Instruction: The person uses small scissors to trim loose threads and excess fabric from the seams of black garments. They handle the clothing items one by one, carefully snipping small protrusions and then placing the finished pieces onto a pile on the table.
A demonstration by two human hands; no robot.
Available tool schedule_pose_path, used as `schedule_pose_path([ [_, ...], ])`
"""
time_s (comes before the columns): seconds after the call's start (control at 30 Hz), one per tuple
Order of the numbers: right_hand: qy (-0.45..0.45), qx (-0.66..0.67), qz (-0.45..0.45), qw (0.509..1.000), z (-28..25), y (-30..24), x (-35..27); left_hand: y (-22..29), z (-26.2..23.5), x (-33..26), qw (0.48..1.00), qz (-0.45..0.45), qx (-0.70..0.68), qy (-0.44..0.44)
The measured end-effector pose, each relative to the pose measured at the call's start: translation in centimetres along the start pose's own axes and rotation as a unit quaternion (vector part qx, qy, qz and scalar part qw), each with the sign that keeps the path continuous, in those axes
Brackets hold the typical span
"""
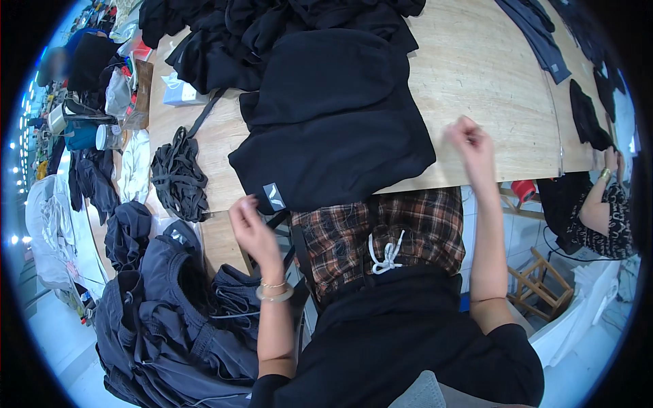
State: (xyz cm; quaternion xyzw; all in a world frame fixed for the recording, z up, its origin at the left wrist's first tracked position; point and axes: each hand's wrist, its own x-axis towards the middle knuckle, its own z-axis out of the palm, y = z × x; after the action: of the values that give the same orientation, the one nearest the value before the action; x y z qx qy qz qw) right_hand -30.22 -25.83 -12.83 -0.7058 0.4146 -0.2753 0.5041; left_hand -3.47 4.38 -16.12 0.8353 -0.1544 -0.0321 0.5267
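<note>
A folded black garment (326, 156) lies across the near edge of the table, with a small grey label (273, 197) with a white mark at its lower left corner. Beside that corner is my left hand (250, 228), fingers bent together and slightly blurred; anything between the fingertips is hidden. Bracelets circle the left wrist. To the right of the garment, apart from it and over bare wood, my right hand (471, 141) is closed with the fingers curled in. What it holds, if anything, cannot be made out.
Black garments (272, 34) are heaped at the far side of the wooden table (490, 81). Dark straps (180, 173) and a tissue box (182, 92) lie left. Dark clothes (170, 313) pile up at lower left. Another person's arm (600, 197) and a wooden stool (541, 285) are right.
</note>
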Motion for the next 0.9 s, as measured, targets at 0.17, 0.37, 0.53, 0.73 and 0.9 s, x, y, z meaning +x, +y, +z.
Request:
schedule_pose_path([
  [0.17, 0.051, -0.020, 0.077, 0.995, -3.2, 3.6, -0.1, -5.0, -5.1, 0.7, 0.985, -0.162, -0.022, -0.047],
  [0.37, -0.041, 0.029, 0.091, 0.995, 0.2, 4.6, -1.2, -6.1, -3.1, -0.6, 0.992, -0.093, 0.010, -0.086],
  [0.53, -0.093, 0.001, 0.056, 0.994, 1.4, 3.8, -0.7, -5.8, -2.9, -0.9, 0.980, -0.167, -0.060, -0.095],
  [0.73, -0.121, -0.001, 0.076, 0.990, 1.6, 4.3, -0.6, -5.9, -3.6, -1.7, 0.942, -0.262, -0.126, -0.169],
  [0.9, -0.022, 0.123, 0.002, 0.992, 0.3, -2.1, -1.1, 2.7, -4.5, -0.6, 0.991, -0.020, -0.128, 0.040],
])
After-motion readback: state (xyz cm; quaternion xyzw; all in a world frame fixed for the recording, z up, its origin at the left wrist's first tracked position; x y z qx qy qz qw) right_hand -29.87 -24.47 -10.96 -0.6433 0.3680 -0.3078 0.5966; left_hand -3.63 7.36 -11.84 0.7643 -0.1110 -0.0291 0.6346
